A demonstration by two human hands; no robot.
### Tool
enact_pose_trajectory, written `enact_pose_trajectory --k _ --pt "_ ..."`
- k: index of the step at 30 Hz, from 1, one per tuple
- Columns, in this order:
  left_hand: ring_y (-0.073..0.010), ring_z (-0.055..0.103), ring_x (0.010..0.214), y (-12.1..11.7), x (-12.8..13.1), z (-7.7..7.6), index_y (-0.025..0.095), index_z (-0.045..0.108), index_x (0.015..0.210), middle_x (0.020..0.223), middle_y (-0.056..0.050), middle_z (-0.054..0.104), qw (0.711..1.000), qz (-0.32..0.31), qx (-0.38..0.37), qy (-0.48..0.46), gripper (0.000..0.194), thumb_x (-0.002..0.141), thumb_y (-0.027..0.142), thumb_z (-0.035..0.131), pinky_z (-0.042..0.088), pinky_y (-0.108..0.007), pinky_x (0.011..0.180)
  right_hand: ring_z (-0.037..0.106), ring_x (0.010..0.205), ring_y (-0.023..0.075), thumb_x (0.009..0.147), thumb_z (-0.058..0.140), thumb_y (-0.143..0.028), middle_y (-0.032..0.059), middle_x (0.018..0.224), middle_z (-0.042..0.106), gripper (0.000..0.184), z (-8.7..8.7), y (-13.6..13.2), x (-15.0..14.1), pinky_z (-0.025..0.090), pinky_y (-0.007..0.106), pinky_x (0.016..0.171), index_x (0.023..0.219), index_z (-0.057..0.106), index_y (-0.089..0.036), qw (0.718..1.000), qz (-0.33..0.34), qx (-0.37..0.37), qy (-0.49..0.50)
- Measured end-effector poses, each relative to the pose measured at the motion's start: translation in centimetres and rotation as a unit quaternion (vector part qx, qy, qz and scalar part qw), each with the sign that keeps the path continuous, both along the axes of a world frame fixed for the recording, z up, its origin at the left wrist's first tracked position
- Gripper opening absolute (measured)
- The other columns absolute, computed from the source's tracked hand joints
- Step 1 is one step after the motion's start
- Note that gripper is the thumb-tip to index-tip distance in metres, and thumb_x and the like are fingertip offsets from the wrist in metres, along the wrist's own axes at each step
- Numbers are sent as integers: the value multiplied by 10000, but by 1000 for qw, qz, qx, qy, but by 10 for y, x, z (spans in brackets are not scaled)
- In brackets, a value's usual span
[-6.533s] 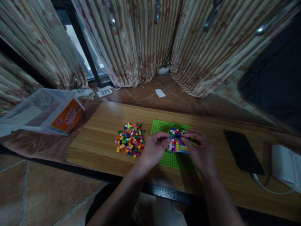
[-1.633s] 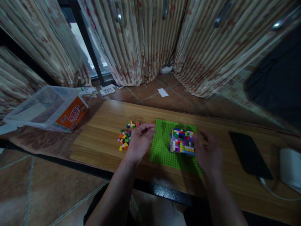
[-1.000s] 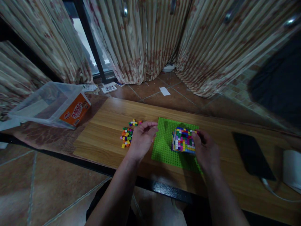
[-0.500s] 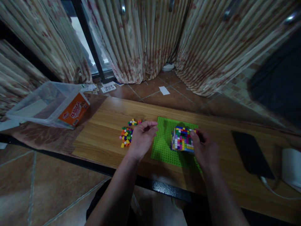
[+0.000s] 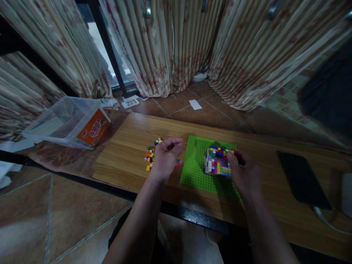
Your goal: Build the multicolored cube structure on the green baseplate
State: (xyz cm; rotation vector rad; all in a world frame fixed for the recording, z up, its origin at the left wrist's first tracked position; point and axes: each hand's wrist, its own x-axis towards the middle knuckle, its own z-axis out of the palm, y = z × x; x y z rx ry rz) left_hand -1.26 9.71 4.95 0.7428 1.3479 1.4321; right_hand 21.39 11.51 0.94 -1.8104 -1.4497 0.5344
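A block-shaped build of small multicoloured toy bricks (image 5: 218, 161) stands on a green studded baseplate (image 5: 194, 168). There is a dark gap in its top. My right hand (image 5: 246, 174) is closed on the build's right side, thumb on top and the other fingers mostly hidden behind. To the left of the baseplate, my left hand (image 5: 166, 159) hovers over a pile of loose bricks (image 5: 150, 156) and covers part of it. Its fingers are curled with thumb and fingertips close together; whatever is between them is too small to make out.
The wooden tabletop (image 5: 123, 146) carries a black phone (image 5: 302, 179) with a white cable (image 5: 327, 222) at right. A clear plastic bin (image 5: 66, 121) with an orange label stands at left. Curtains (image 5: 170, 47) hang behind, and a white paper (image 5: 195, 105) lies on the floor.
The whole view has shifted a little. My left hand has drawn slightly left, away from the baseplate, so bricks show to its right. My right hand stays on the build.
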Motion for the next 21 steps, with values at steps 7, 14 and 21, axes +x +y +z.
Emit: enact_pose_trajectory --k 7,14,21 --pt "-81 554 579 2 -12 -2 150 712 867 687 4 653 999 33 13 -25 216 680 245 763 427 -192 538 665 983 292 934 521 -463 164 1077 710 419 15 -20 -12 527 469 883 1142 689 -140 982 -26 169 -83" --pt "-79 558 556 1 -13 -1 150 707 879 694 -4 674 998 32 12 -44 269 669 299 786 430 -194 523 682 973 200 981 464 -210 67 1039 719 265 13 -56 -83 554 362 886 1112 692 -242 937 288 196 -45" --pt "-89 570 598 1 -17 -3 149 714 869 714 -8 680 999 33 15 -26 228 687 279 757 443 -202 575 653 938 232 974 401 -191 127 1050 672 337 -22 -39 -107 552 381 840 1186 661 -154 947 289 116 -84"
